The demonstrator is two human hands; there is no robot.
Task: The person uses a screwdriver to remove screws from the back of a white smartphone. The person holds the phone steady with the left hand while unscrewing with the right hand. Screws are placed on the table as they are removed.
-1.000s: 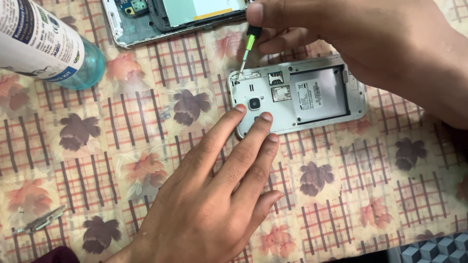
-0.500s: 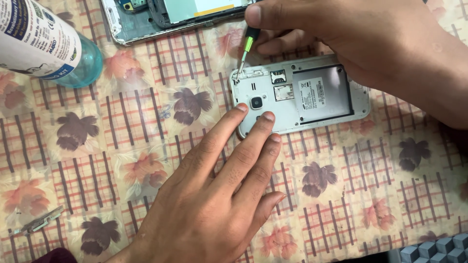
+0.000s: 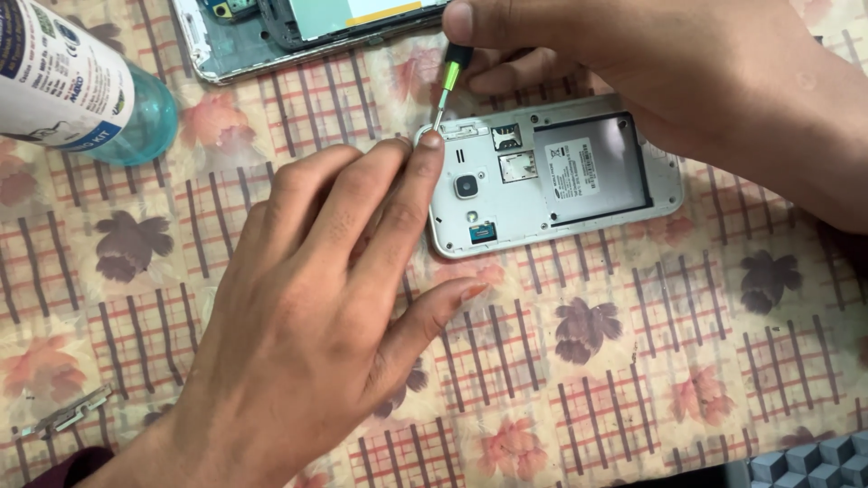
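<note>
A silver phone [image 3: 579, 176] lies face down with its back cover off, showing the battery bay and card slots. My right hand [image 3: 687, 81] grips a small screwdriver [image 3: 448, 77] with a green and black handle, its tip set on the phone's top left corner. My left hand [image 3: 307, 316] lies flat on the cloth, its fingertips pressed against the phone's left edge right beside the screwdriver tip.
A second opened phone frame [image 3: 271, 36] lies at the top edge. A clear bottle with a white label [image 3: 81, 90] lies on its side at the top left. A small metal part [image 3: 68, 416] sits at the lower left. A floral checked cloth [image 3: 633, 361] covers the table.
My left hand has slid up along the phone's left edge, its fingertips now at the corner by the screwdriver tip. The right hand and screwdriver stay at that corner.
</note>
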